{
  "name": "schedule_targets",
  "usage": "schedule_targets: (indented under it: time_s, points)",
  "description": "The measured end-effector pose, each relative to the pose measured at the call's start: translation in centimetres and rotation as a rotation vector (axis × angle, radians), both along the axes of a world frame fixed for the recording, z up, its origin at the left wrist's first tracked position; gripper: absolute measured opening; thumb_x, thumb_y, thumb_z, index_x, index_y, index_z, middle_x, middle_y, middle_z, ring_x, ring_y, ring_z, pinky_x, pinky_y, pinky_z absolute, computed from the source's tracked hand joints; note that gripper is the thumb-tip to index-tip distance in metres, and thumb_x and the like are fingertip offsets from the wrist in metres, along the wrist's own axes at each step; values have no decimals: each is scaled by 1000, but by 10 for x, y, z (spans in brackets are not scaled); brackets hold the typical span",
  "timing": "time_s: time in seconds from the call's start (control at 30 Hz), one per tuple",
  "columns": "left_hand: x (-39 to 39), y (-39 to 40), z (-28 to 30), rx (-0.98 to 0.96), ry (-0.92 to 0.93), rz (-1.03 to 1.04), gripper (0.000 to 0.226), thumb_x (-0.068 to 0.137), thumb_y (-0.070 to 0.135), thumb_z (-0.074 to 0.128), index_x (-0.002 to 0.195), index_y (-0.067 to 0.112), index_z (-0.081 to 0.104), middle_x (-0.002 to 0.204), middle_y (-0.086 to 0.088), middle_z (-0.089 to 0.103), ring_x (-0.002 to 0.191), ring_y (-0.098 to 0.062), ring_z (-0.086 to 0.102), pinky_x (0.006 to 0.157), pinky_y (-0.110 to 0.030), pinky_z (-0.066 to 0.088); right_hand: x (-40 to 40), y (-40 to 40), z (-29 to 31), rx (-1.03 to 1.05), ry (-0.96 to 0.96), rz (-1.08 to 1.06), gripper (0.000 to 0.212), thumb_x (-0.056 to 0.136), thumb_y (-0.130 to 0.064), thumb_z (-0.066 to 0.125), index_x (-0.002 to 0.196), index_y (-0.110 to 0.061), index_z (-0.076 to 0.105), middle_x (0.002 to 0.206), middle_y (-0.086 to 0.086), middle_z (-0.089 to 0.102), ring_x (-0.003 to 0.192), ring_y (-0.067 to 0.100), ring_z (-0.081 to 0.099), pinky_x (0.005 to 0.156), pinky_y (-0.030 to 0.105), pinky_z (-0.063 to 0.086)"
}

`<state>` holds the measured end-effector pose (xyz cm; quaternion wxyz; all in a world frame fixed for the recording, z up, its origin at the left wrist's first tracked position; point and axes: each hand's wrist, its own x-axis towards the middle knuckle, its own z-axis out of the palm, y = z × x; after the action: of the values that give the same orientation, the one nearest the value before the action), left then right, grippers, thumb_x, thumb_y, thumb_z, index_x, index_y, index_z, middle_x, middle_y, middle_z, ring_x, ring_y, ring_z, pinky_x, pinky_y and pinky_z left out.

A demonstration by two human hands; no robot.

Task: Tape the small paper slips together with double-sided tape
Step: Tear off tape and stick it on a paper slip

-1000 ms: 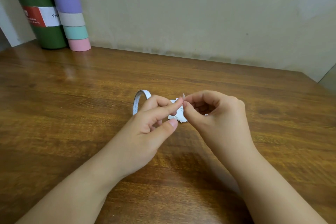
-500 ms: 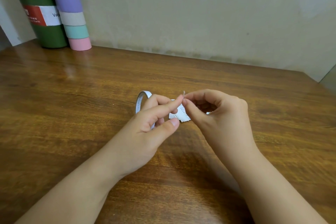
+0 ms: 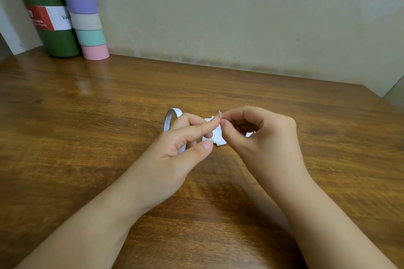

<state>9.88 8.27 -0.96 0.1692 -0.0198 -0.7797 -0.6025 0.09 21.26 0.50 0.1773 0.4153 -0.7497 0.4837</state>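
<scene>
Likely to go wrong first at the tiny white scrap of tape (image 3: 219,113), whether backing liner or tape itself not clear: so small a sliver, pinched only at the very fingertips, could slip free and drop onto the wooden table (image 3: 109,133), or cling to a fingertip instead of the paper. Could also fold back and stick to itself if pulled at a slant, or go down crooked if pressed before being lined up. Some risk too of dragging the loose paper slips (image 3: 215,135) sideways, lying as they do just under the fingers, unweighted. As to the grip: right hand (image 3: 260,137) curled tight, thumb and forefinger closed on the scrap, the remaining fingers tucked into the palm. Left hand (image 3: 175,150) half curled, forefinger stretched out with its tip against the same scrap, thumb held apart below and touching nothing that can be made out; whether the scrap is truly pinched on this side or only steadied, impossible to tell. Slips flat on the table at mid-scene, just beyond and between the two hands, partly hidden by them. Tape roll (image 3: 171,119) on the table behind the left hand's knuckles, only its far left arc showing.
</scene>
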Motion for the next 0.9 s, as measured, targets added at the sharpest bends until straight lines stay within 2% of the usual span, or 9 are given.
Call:
schedule_targets:
  time_s: [0.13, 0.2, 0.37, 0.57, 0.63, 0.73, 0.8, 0.9]
  points:
    - [0, 0, 3, 91, 24, -4, 37, 81, 27, 50, 115, 35, 64, 89, 22, 51, 76, 5, 49, 75, -2, 34, -1, 0, 0, -9, 9, 1, 6, 78, -11, 72, 78, -17, 74, 66, -13, 68, 65, 3, 61, 61, 14, 47]
    - [0, 0, 4, 128, 22, -8, 38, 80, 27, 50, 115, 31, 64, 86, 23, 51, 72, 9, 48, 71, -1, 33, 0, 0, -1, -12, 54, -9, 4, 78, -14, 71, 79, -17, 74, 67, -12, 68, 66, 4, 60, 61, 17, 47]
    - [0, 0, 4, 151, 30, 7, 37, 79, 27, 51, 114, 30, 65, 83, 24, 51, 71, 9, 49, 69, -1, 34, -2, -2, -4, 21, 267, -78, 3, 79, -15, 70, 81, -14, 72, 68, -5, 66, 63, 8, 57, 60, 25, 46]
    - [0, 1, 4, 94, 26, 15, 37, 79, 28, 52, 113, 34, 64, 88, 20, 51, 74, 4, 47, 71, -3, 35, -2, -3, -7, 73, 461, -170, 20, 84, -24, 58, 78, -12, 72, 63, -1, 63, 58, 19, 60, 50, 31, 47]
    - [1, 1, 4, 58, 17, -5, 36, 79, 34, 56, 113, 39, 65, 95, 13, 53, 83, -3, 49, 76, -4, 35, -2, -4, -8, 85, 481, -192, 19, 84, -24, 59, 77, -12, 72, 62, -1, 62, 57, 21, 60, 46, 31, 47]
    - [1, 0, 2, 54, 13, -21, 36, 76, 41, 57, 110, 46, 64, 107, 2, 54, 105, -19, 49, 91, -10, 36, 0, -4, -8, 70, 450, -195, 13, 82, -21, 64, 76, -12, 72, 63, -2, 63, 57, 18, 60, 47, 29, 47]
    - [1, 0, 1, 48, 21, -24, 38, 74, 43, 55, 111, 47, 62, 107, 0, 54, 105, -21, 49, 93, -11, 36, 1, -5, -8, 52, 423, -175, 11, 80, -19, 65, 75, -12, 72, 63, -3, 63, 57, 16, 59, 49, 30, 47]
    - [0, 0, 2, 65, 24, -9, 33, 78, 33, 57, 109, 41, 67, 100, 5, 55, 94, -13, 51, 82, -6, 37, 1, -5, -8, 37, 399, -151, 15, 82, -20, 62, 74, -11, 70, 62, -3, 63, 56, 15, 58, 51, 31, 48]
